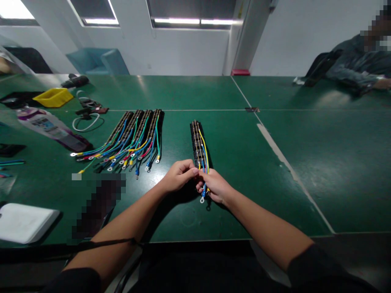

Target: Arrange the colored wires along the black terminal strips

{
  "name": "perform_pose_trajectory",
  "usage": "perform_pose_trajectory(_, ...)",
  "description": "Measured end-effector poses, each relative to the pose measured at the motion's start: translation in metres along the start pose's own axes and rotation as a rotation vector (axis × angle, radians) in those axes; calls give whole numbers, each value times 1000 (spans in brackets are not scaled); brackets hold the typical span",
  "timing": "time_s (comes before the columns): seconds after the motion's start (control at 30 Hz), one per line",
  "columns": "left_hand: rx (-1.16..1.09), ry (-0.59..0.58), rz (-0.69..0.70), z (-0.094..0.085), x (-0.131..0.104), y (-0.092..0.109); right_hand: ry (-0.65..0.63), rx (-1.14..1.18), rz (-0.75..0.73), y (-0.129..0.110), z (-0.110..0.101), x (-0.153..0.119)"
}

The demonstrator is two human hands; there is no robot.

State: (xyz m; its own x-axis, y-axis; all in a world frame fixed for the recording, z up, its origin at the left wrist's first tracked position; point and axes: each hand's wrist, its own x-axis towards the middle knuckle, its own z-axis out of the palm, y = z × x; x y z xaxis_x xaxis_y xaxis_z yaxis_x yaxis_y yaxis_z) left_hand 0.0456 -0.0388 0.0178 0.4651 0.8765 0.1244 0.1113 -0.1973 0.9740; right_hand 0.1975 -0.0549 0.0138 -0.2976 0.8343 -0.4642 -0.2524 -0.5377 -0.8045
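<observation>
In front of me a black cable chain [197, 140] lies lengthwise on the green table, its near end by my fingers. Yellow and blue wires [205, 150] run along its right side and end in ring terminals [202, 200] below my hands. My left hand [181, 175] pinches at the near end of the chain, its thumb meeting the right hand; what lies between its fingertips is hidden. My right hand [216, 185] is wrapped round the wires just behind their terminals. Left of it, several similar cable chains [139, 126] rest side by side with coloured wires fanned out.
At left are a purple-labelled bottle [51, 126], a yellow bin [54, 97], a white cable [87, 124] and a white box [27, 221]. A pixelated dark object [99, 205] lies near my left forearm. Another person [351, 61] sits at the far right table edge.
</observation>
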Motion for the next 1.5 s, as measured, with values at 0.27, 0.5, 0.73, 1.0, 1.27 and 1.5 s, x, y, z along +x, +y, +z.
perform_pose_trajectory(0.27, -61, -28, 20, -5, -9, -2, 2, 49, 51, -4, -1, -3)
perform_pose_trajectory(0.5, -40, -1, 1, -2, -7, -2, -32, -9, -45, 1, 0, -1)
perform_pose_trajectory(0.73, -15, 23, -2, 1, 1, 8, -9, -77, -13, 0, 1, -3)
perform_pose_trajectory(1.0, 280, -50, 102, -17, -13, 10, -38, 2, -21, -1, -2, -3)
perform_pose_trajectory(1.27, -161, -284, -163, -19, -12, 9, -94, 182, 32, 0, -8, 3)
perform_pose_trajectory(1.5, -314, -331, -225, -17, -14, 9, -133, 276, 67, -2, -8, 3)
